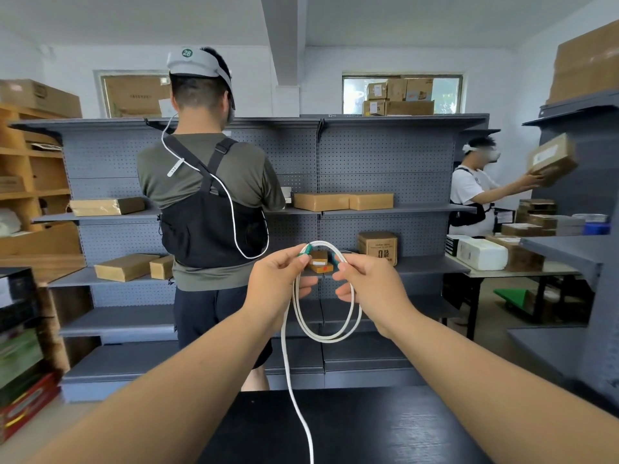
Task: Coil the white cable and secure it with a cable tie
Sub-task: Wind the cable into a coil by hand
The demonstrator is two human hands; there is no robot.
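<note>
A smooth white cable [323,316] with a faintly glossy, plastic-looking sheath is hanging between the hands, with green plastic-looking bands [305,251] near the fingertips. Below the hands, a dark worktop [351,426] is showing matt wood grain. Beyond the hands, matt grey perforated metal shelving [385,155] is carrying brown cardboard boxes [321,201], some sealed with shiny tape.

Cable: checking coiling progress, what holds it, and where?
Both hands grip the white cable at the top of its loops: left hand, right hand. A loose tail hangs down.
</note>
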